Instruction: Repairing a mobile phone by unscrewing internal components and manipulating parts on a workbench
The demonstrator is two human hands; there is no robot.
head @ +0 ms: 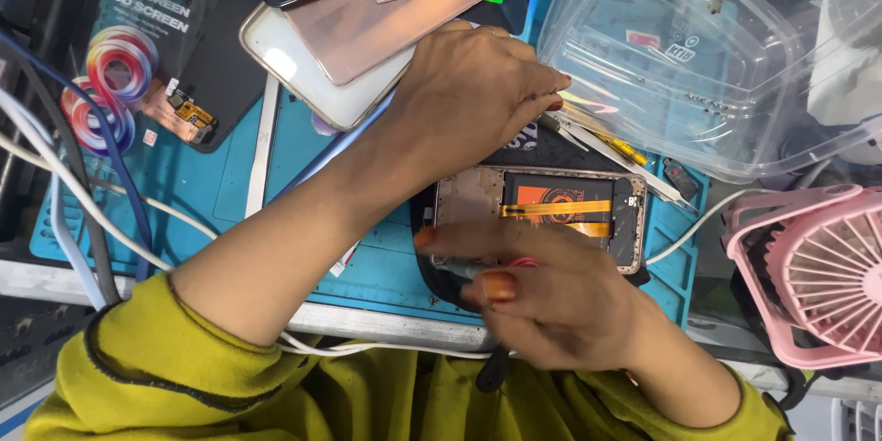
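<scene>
Opened phone (551, 211) lying long axis left-right on bench mat, just beyond right hand (542, 299) pinching a small tool; left hand (473, 92) further back, fingers curled onto tweezers (588, 133)

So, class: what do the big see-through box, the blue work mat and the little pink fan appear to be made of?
The box: clear, glossy thin plastic, since the things behind it show through and it glints. The mat: probably matte rubber or silicone, with moulded ridges and compartments. The fan: smooth pink moulded plastic, with a slatted grille.
</scene>
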